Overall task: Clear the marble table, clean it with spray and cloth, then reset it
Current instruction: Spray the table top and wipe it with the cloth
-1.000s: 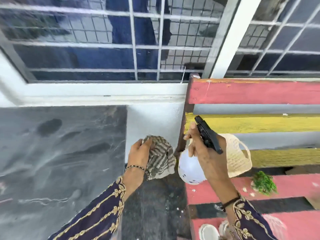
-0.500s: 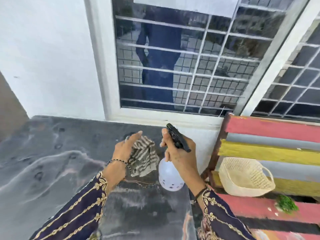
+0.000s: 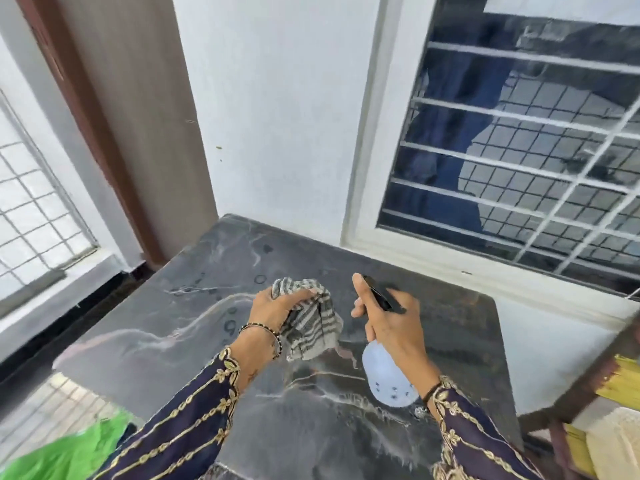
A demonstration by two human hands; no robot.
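Both hands now hang over the marble table, left hand bunching cloth, right hand gripping spray bottle.

Showing in view are one dark marble table, one striped cloth, one white spray bottle with a black trigger head, two hands, the left hand and the right hand, one beaded bracelet, and two barred windows.
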